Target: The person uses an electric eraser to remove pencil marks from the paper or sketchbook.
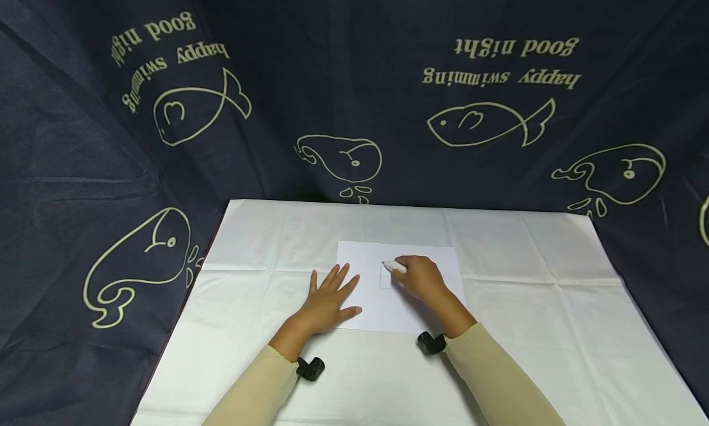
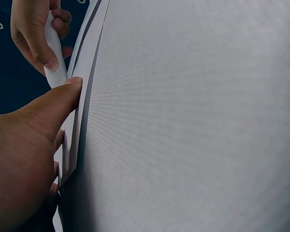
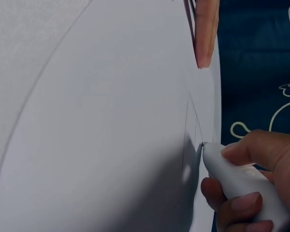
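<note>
A white sheet of paper (image 1: 382,312) lies on the cloth-covered table. My left hand (image 1: 327,304) rests with spread, straight fingers on the sheet's left side. In my right hand (image 1: 423,279) I grip a thick white pen (image 1: 396,266), its dark tip at the paper's surface. Thin drawn lines (image 1: 384,279) form a small boxy outline beside the tip. From the right wrist, the pen's body (image 3: 246,181) shows between thumb and curled fingers, near long straight lines on the sheet. The left wrist view has my left thumb (image 2: 63,99) along the paper's edge.
A creased white cloth (image 1: 532,327) covers the table around the sheet. Behind and to the sides hangs a dark blue curtain (image 1: 404,167) printed with fish and whales. Black wrist cameras sit at both cuffs.
</note>
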`<state>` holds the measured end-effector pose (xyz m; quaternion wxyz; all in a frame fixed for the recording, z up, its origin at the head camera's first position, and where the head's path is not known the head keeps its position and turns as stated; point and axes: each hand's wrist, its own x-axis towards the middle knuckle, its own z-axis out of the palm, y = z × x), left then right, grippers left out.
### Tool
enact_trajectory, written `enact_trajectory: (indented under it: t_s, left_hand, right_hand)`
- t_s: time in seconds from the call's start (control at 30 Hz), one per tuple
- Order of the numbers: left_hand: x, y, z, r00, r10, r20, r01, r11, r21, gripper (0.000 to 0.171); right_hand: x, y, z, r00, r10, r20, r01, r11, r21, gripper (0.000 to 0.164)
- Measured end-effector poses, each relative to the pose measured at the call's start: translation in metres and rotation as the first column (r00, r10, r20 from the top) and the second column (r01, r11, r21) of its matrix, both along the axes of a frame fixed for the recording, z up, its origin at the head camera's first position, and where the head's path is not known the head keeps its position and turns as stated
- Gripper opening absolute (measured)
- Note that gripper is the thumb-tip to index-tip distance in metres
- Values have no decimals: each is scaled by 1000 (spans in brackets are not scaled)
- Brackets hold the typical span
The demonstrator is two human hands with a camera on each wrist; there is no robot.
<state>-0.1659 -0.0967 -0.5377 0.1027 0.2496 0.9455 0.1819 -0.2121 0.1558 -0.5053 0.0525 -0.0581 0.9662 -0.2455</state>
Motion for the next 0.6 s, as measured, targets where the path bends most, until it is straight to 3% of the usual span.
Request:
enact_trajectory:
  t_s: [0.13,0.4,0.6]
  left_hand:
    - [-1,0,-1,1000,2,-6,-2,1000,-2,73]
    - [-1,0,-1,1000,3,-1,-3,1000,-2,73]
    - [0,0,-1,1000,0,-5,0,1000,6,73]
  right_hand:
    - [-1,1,0,1000,-18,-6,18,1000,7,34]
    - [0,0,2,1000,19,4,-19,1000,12,34]
    - [-1,4,3,1000,-11,3,11,1000,29,36]
